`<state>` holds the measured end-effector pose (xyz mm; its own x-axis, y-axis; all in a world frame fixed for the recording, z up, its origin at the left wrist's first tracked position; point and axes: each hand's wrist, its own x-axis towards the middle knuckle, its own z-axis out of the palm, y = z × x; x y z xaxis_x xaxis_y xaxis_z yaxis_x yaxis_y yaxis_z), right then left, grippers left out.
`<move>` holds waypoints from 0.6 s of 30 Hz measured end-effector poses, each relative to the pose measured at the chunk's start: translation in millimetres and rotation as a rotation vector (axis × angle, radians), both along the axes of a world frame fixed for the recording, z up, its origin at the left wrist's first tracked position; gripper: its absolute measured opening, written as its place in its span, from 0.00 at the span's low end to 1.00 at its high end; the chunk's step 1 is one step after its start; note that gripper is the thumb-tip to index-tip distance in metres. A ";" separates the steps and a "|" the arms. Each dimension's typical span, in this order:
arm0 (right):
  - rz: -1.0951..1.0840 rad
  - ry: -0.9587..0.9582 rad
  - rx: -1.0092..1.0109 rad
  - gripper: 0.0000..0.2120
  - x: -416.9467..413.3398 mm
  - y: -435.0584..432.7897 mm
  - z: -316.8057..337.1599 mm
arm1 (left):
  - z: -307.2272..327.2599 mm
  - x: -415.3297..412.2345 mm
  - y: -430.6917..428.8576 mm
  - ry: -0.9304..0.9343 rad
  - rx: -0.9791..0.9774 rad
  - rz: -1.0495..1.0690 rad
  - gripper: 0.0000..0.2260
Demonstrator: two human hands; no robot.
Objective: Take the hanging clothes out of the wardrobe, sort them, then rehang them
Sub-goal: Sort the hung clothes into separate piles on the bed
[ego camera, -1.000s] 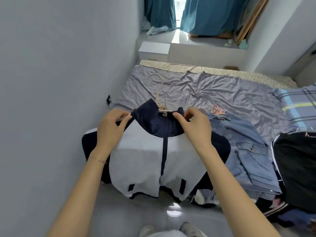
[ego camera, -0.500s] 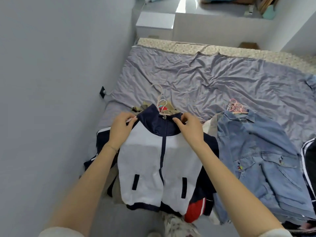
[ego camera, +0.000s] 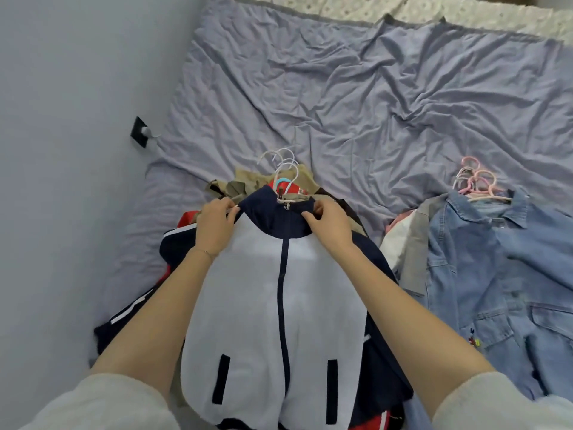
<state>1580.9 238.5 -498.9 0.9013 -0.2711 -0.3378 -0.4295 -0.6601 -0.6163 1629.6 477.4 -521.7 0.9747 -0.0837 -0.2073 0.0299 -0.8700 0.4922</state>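
Left hand (ego camera: 214,231) and right hand (ego camera: 330,226) pinch the jacket (ego camera: 269,305) at its collar (ego camera: 276,218); looks soft, light, floppy, so gripping there seems right.

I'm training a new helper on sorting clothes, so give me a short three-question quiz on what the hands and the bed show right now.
1. True or false: only the left hand holds the white and navy jacket; the right hand is off it.
2. The hangers by the denim shirt are: A pink, B black, C green.
3. Fill in: the jacket's front zip is ___.
Key: 1 false, both hands pinch it near the collar; 2 A; 3 closed.
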 end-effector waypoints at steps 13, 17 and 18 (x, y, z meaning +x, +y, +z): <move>-0.031 -0.042 -0.007 0.17 -28.8 5.7 31.3 | 41.8 -26.7 -4.6 -0.083 -0.181 -0.078 0.13; 0.041 -0.116 0.011 0.19 -64.6 10.9 66.8 | 82.2 -65.4 -2.2 -0.115 -0.259 -0.073 0.16; 0.056 -0.125 0.006 0.20 -77.5 12.9 76.1 | 93.0 -77.3 -0.1 -0.133 -0.274 -0.071 0.16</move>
